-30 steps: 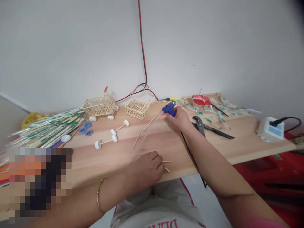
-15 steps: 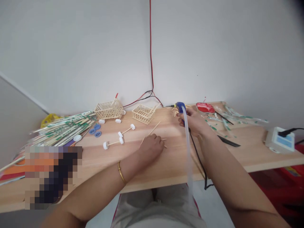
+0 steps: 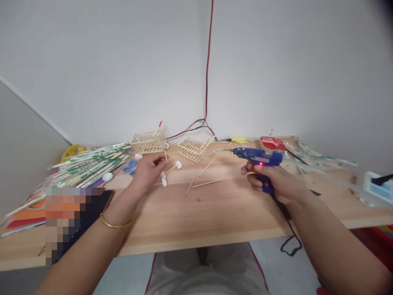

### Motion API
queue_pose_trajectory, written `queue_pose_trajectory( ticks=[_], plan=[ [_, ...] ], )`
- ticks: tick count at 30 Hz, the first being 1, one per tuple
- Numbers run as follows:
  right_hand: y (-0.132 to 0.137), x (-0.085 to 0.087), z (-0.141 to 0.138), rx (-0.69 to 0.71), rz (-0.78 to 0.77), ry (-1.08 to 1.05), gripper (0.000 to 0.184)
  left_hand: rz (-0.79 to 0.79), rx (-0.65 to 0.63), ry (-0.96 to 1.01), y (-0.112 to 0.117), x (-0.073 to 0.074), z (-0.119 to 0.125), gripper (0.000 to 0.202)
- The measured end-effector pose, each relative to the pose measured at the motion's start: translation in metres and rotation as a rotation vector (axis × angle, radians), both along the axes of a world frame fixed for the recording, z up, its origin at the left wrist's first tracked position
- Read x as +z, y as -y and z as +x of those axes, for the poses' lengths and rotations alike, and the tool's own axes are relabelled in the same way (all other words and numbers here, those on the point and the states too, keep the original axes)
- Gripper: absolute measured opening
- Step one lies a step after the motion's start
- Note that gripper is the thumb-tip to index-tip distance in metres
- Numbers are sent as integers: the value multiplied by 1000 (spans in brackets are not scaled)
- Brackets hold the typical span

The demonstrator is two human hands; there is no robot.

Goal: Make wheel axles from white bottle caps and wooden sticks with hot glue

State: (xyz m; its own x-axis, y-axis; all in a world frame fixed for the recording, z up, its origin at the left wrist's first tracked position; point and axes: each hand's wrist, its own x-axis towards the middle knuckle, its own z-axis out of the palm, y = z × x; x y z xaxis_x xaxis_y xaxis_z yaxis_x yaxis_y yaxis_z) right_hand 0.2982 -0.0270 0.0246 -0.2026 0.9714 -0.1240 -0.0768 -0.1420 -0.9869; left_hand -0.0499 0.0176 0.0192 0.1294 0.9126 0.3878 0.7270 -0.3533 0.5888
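Note:
My right hand grips a blue glue gun with its nozzle pointing left and a red light lit; a clear glue stick trails out of its back to the right. My left hand is pinched on a short wooden stick, held upright above a white-wheeled axle. Two loose sticks lie on the wooden table between my hands. Behind them stand two small stick-built baskets.
A pile of wrapped chopsticks and blue and white bottle caps lie at the left. A red dish and torn wrappers sit at the back right, a white box with a cord at the right edge. Red-black wires run up the wall.
My right hand lifted the glue gun and turned it level, nozzle to the left. My left hand moved left from the loose sticks to the wheeled axle and holds a short stick.

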Motion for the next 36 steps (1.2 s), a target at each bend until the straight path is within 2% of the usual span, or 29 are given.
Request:
queue_pose_trajectory(
  ticks=[5, 9, 13, 17, 21, 25, 29, 33, 35, 36],
  plan=[
    [4, -11, -30, 303, 76, 111, 27, 67, -18, 29, -9, -15, -6, 21],
    [-8, -15, -48, 446, 72, 192, 30, 63, -27, 34, -6, -23, -6, 23],
    [-16, -22, -52, 439, -16, 70, 29, 2, -65, 48, 4, -15, -1, 22],
    [-13, -24, -52, 405, -59, -37, 25, -80, -184, 58, 11, -8, 20, 19],
    [-8, -17, -48, 420, -68, -49, 25, -80, -278, 22, 8, -8, 44, 12],
    [0, -1, -31, 370, -31, -67, 26, -54, -271, -39, 4, -6, 64, 21],
    [15, 24, -4, 202, 55, -116, 29, 73, -233, -104, -6, 4, 99, 19],
    [32, 47, 13, 61, 110, -87, 35, 345, -218, -106, -34, 19, 164, 20],
    [38, 52, 17, 37, 141, -92, 35, 375, -282, -161, -48, 21, 196, 24],
    [41, 53, 18, 50, 158, -103, 34, 341, -361, -232, -53, 20, 208, 25]
  ],
)
